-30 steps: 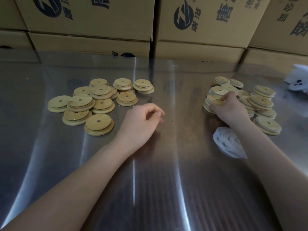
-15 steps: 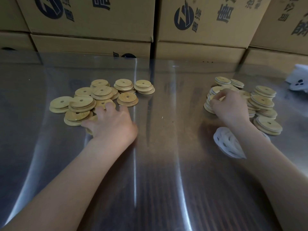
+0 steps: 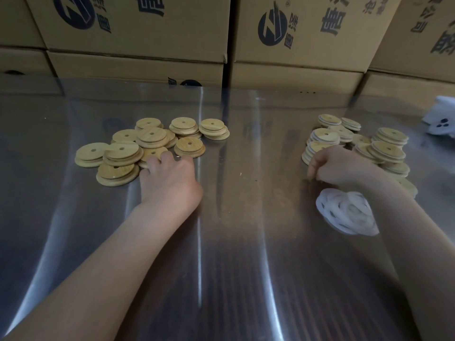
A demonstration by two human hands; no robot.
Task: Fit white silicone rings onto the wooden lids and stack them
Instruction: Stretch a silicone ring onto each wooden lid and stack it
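Note:
Bare wooden lids (image 3: 122,150), each with a small centre hole, lie in a loose pile at the left of the table. My left hand (image 3: 170,179) lies palm down on the pile's near edge, fingers curled over a lid that it mostly hides. To the right stand low stacks of lids fitted with white rings (image 3: 389,148). My right hand (image 3: 338,168) hovers just in front of those stacks with its fingers curled downward and nothing visible in them. A heap of loose white silicone rings (image 3: 344,212) lies directly below that hand, partly behind my forearm.
The shiny metal table (image 3: 246,267) stretches wide between and in front of my arms. Printed cardboard boxes (image 3: 138,33) form a wall along the far edge. A white object (image 3: 440,119) sits at the far right edge.
My left hand swung left from the table's middle onto the near lid of the bare pile. My right hand left the ringed stack and drew back toward the loose rings.

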